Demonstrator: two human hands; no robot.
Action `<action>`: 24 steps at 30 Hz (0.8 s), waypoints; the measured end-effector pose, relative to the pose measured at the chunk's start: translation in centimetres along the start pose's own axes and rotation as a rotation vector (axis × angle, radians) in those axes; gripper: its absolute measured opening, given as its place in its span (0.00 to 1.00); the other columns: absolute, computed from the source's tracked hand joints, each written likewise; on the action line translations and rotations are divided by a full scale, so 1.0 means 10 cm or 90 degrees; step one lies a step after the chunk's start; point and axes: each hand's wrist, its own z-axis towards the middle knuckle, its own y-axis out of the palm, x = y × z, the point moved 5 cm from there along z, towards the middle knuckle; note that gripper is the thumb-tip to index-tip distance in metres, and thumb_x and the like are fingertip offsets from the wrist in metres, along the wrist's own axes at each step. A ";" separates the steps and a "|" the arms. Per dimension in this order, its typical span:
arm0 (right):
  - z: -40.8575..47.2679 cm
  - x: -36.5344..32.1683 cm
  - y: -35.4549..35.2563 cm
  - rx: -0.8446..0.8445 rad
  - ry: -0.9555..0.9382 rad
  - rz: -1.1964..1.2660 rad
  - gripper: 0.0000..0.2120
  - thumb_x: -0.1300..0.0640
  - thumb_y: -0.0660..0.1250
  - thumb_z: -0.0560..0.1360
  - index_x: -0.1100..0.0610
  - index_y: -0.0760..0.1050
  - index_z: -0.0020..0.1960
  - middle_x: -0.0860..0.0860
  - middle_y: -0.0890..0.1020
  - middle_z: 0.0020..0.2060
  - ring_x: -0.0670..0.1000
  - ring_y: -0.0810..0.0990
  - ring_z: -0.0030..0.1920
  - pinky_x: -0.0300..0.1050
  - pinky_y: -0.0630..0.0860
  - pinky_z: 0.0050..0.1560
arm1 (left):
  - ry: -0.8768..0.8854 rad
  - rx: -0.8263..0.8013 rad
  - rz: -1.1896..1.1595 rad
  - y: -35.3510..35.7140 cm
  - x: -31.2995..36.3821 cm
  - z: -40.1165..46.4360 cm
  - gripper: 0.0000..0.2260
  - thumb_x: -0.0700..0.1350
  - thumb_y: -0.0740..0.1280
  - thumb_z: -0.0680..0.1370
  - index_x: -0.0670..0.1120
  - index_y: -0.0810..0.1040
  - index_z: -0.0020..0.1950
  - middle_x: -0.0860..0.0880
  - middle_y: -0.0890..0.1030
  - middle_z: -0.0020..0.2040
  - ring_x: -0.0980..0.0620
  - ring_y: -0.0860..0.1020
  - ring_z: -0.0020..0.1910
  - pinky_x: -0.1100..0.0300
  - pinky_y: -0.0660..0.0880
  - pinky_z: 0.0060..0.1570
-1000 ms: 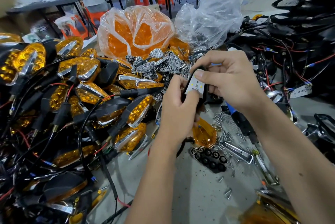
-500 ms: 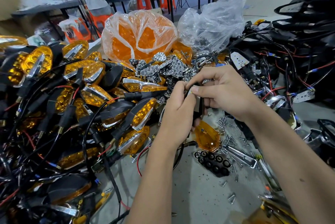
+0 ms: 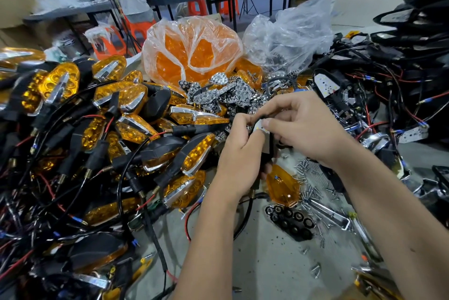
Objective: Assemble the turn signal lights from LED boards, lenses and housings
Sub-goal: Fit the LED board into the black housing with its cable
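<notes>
My left hand [image 3: 239, 156] grips a black housing [image 3: 266, 154] from the left; most of the housing is hidden behind the fingers. My right hand [image 3: 306, 127] pinches the white LED board [image 3: 260, 127] at the housing's top, thumb and forefinger on it. A loose amber lens [image 3: 283, 186] lies on the table just below the hands. Beside it lies a black reflector strip [image 3: 289, 222] with round cups, and small screws [image 3: 313, 178] are scattered to its right.
Finished amber turn signals [image 3: 121, 115] with black wires are heaped on the left. A bag of amber lenses [image 3: 192, 54] and a clear bag [image 3: 289, 37] stand behind. Chrome reflectors [image 3: 226, 95] lie in the middle. Wired housings [image 3: 379, 95] pile up at right. A person works at a far table.
Both hands stay together on the housing and board. The camera view has tilted down a little, and the white board shows again between my fingers.
</notes>
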 end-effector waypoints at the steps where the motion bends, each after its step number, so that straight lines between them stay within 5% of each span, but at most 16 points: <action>1: -0.01 -0.01 -0.01 -0.009 -0.004 -0.005 0.07 0.67 0.71 0.78 0.58 0.86 0.49 0.54 0.82 0.27 0.49 0.75 0.25 0.39 0.70 0.28 | -0.002 -0.013 -0.025 0.02 0.00 0.00 0.04 0.48 0.57 0.83 0.51 0.68 0.56 0.43 0.83 0.39 0.46 0.77 0.31 0.55 0.73 0.28; 8: -0.03 -0.12 -0.04 -0.028 -0.024 -0.004 0.07 0.69 0.72 0.78 0.59 0.85 0.47 0.67 0.80 0.30 0.59 0.76 0.28 0.47 0.73 0.31 | 0.049 -0.016 -0.054 0.05 0.05 -0.01 0.08 0.47 0.55 0.84 0.53 0.72 0.61 0.44 0.84 0.43 0.46 0.79 0.33 0.57 0.72 0.27; 12: -0.01 -0.08 0.00 -0.046 0.016 0.025 0.05 0.71 0.71 0.77 0.63 0.84 0.46 0.63 0.78 0.27 0.57 0.76 0.25 0.40 0.70 0.25 | 0.045 -0.026 -0.036 0.01 0.03 -0.01 0.10 0.46 0.55 0.85 0.51 0.74 0.61 0.49 0.83 0.39 0.46 0.77 0.31 0.58 0.69 0.25; 16: 0.12 -0.12 0.03 -0.116 0.038 -0.014 0.06 0.62 0.72 0.79 0.59 0.86 0.45 0.58 0.80 0.29 0.52 0.74 0.26 0.45 0.73 0.30 | 0.034 0.019 -0.081 -0.04 0.04 0.01 0.18 0.44 0.55 0.85 0.60 0.71 0.71 0.48 0.82 0.38 0.49 0.77 0.30 0.59 0.69 0.25; 19: 0.42 -0.14 -0.06 0.051 0.019 -0.072 0.10 0.53 0.72 0.80 0.57 0.86 0.43 0.57 0.83 0.33 0.50 0.76 0.29 0.44 0.74 0.33 | 0.012 0.082 -0.106 -0.13 0.01 0.05 0.22 0.42 0.54 0.85 0.64 0.70 0.73 0.48 0.81 0.36 0.50 0.76 0.29 0.60 0.68 0.25; 21: 0.63 -0.10 -0.13 0.220 0.037 -0.159 0.12 0.51 0.72 0.79 0.57 0.85 0.41 0.55 0.85 0.36 0.49 0.79 0.32 0.46 0.76 0.40 | -0.011 0.118 -0.135 -0.19 -0.01 0.06 0.19 0.40 0.53 0.85 0.57 0.76 0.67 0.47 0.80 0.34 0.51 0.74 0.28 0.61 0.67 0.25; 24: 0.91 0.02 -0.02 0.236 0.105 -0.320 0.13 0.50 0.73 0.78 0.61 0.87 0.45 0.57 0.88 0.45 0.56 0.85 0.48 0.50 0.81 0.52 | -0.070 0.120 -0.236 -0.19 -0.05 0.05 0.13 0.37 0.52 0.82 0.43 0.76 0.52 0.46 0.79 0.34 0.50 0.73 0.26 0.62 0.67 0.25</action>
